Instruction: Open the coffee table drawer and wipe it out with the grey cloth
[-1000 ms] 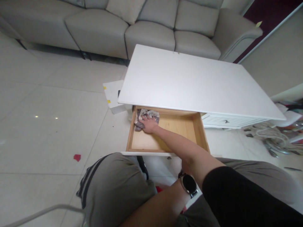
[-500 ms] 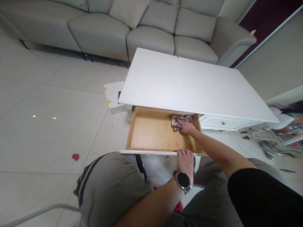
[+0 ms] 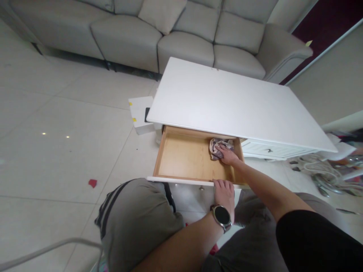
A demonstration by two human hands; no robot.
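A wooden drawer (image 3: 181, 156) stands pulled out from under the white coffee table (image 3: 232, 105). My right hand (image 3: 229, 155) reaches into its far right corner and presses a crumpled grey patterned cloth (image 3: 217, 147) against the drawer bottom, fingers closed on it. My left hand (image 3: 224, 192), with a black watch on the wrist, grips the drawer's white front edge near its right end. The rest of the drawer bottom shows bare wood.
A grey sofa (image 3: 181, 37) stands beyond the table. A white box (image 3: 140, 113) lies on the tiled floor by the table's left corner. A second, closed drawer (image 3: 269, 150) sits to the right. Cables and clutter (image 3: 326, 170) lie at the right. My knees are below the drawer.
My right hand has swept the cloth from the drawer's far left corner across to the far right corner. My left hand has come into plain view on the drawer front.
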